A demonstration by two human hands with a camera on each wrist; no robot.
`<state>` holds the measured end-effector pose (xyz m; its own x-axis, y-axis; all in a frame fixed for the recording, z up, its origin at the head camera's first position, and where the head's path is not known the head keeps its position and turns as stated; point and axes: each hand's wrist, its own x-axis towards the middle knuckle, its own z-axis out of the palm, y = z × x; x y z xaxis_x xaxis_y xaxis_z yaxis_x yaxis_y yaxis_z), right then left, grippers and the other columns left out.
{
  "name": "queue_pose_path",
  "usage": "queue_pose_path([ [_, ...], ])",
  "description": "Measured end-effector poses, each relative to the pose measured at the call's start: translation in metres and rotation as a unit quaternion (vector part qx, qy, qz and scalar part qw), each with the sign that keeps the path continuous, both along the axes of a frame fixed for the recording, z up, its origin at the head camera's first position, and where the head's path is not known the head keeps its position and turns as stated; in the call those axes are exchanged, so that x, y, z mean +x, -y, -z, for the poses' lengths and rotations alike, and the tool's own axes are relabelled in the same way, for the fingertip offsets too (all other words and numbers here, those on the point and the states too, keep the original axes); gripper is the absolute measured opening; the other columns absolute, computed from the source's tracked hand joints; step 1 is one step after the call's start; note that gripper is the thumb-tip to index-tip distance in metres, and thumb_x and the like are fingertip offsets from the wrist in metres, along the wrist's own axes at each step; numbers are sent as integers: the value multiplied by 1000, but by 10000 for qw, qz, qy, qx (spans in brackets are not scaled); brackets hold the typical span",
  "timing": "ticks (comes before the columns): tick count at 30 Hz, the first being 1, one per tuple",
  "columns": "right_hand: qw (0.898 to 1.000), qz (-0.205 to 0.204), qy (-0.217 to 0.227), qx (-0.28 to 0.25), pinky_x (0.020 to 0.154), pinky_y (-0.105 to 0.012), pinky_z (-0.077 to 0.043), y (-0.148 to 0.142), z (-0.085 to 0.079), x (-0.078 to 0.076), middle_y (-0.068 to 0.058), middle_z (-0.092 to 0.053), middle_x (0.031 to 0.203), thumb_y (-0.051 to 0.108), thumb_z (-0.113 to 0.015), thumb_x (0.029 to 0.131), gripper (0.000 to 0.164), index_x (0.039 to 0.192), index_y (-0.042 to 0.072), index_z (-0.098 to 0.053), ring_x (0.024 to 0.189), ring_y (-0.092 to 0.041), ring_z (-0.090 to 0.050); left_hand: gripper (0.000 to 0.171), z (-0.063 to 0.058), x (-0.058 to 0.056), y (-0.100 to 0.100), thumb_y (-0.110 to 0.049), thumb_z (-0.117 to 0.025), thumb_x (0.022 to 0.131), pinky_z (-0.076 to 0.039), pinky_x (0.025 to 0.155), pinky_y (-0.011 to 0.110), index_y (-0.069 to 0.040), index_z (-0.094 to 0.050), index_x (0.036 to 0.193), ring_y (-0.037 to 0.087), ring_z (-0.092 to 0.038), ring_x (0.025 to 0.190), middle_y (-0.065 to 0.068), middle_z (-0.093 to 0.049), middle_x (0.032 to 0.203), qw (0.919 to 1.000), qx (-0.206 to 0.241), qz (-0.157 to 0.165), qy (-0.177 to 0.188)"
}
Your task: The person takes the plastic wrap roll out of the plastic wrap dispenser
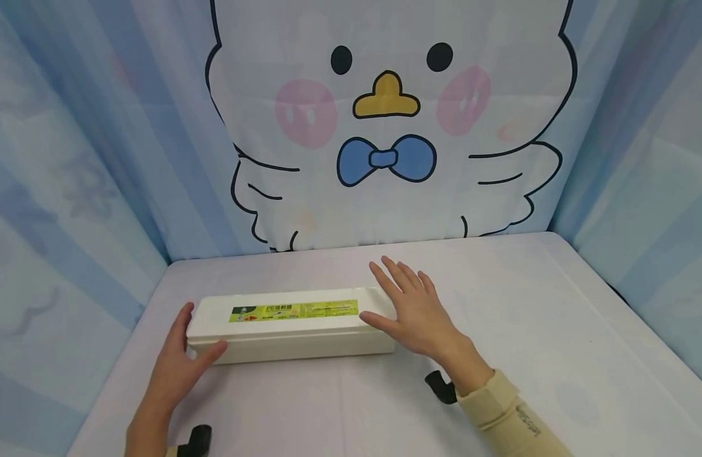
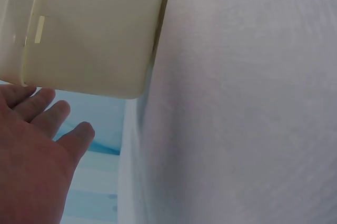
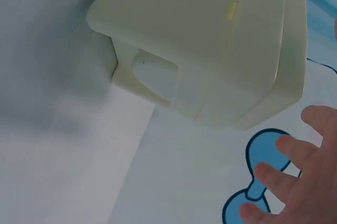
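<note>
A long white cling film box [image 1: 294, 346] lies crosswise on the table, with a yellow-green label [image 1: 294, 310] on its top. At its left end is my left hand [image 1: 171, 368], thumb by the front edge and fingers around the end. The left wrist view shows those fingers nearly straight beside the box's end [image 2: 95, 34]; whether they touch it I cannot tell. Over the right end my right hand [image 1: 416, 317] spreads its fingers, holding nothing. In the right wrist view the fingers are apart from the box [image 3: 210, 40], whose end has a cut-out opening.
A white cloth covers the table [image 1: 556, 330]. Behind it hangs a curtain [image 1: 385, 209] with a cartoon face and a blue bow tie, and blue-white curtains [image 1: 59, 222] stand at both sides. Black wrist mounts [image 1: 440, 387] show at both wrists.
</note>
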<state>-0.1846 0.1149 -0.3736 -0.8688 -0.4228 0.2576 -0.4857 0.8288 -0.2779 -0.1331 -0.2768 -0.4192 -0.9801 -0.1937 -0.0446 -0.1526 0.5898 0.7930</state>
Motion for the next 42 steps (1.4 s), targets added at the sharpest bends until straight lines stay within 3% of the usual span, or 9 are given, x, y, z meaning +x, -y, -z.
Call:
queue_pose_path([
  [13, 9993, -297, 165, 170, 117, -63, -15, 17, 2, -2, -6, -19, 167, 65, -61, 91, 92, 162, 20, -25, 151, -35, -21, 118, 8, 0, 4, -35, -81, 87, -13, 118, 62, -9, 6, 162, 42, -4, 152, 20, 0, 168, 9988, 428, 219, -55],
  [21, 9981, -410, 240, 383, 117, -63, -17, 26, 2, -5, -6, -20, 167, 67, -61, 90, 92, 162, 21, -27, 150, -35, -21, 122, 11, -1, 4, -37, -83, 85, -18, 112, 71, -13, 9, 162, 49, -13, 148, 25, -9, 165, 9984, 445, 328, 106],
  [28, 9964, -459, 287, 656, 116, -63, -18, 29, 2, -8, -5, -23, 167, 69, -62, 88, 94, 162, 22, -27, 150, -35, -23, 123, 13, -1, 4, -35, -84, 85, -18, 114, 67, -11, 9, 162, 48, -13, 149, 27, -10, 165, 9977, 560, 361, 79],
  [35, 9947, -445, 468, 799, 115, -64, -21, 30, 3, -11, -5, -26, 165, 71, -62, 86, 95, 161, 22, -29, 148, -35, -27, 126, 15, -4, 3, -42, -84, 83, -19, 117, 62, -12, 10, 162, 44, -14, 150, 24, -11, 166, 9973, 582, 189, 412],
  [42, 9929, -525, 661, 838, 114, -63, -24, 31, 4, -13, -4, -27, 165, 73, -64, 83, 99, 161, 23, -29, 147, -33, -29, 125, 16, -4, 5, -38, -85, 83, -22, 116, 61, -11, 8, 162, 43, -17, 149, 25, -14, 165, 9963, 704, 271, 400],
])
